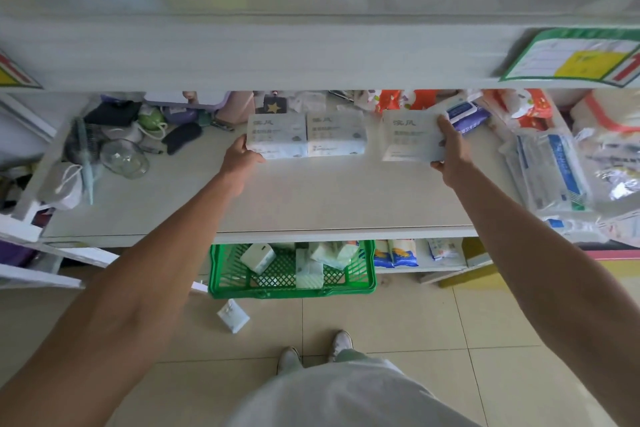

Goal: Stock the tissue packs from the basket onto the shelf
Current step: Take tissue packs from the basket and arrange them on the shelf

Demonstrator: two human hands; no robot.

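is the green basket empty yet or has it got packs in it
Not empty. The green basket holds at least three tissue packs lying loose inside; its back part is hidden under the shelf.

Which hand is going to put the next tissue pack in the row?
Right hand: it grips a tissue pack beside the two packs on the shelf. The left hand holds the leftmost pack, which already stands there.
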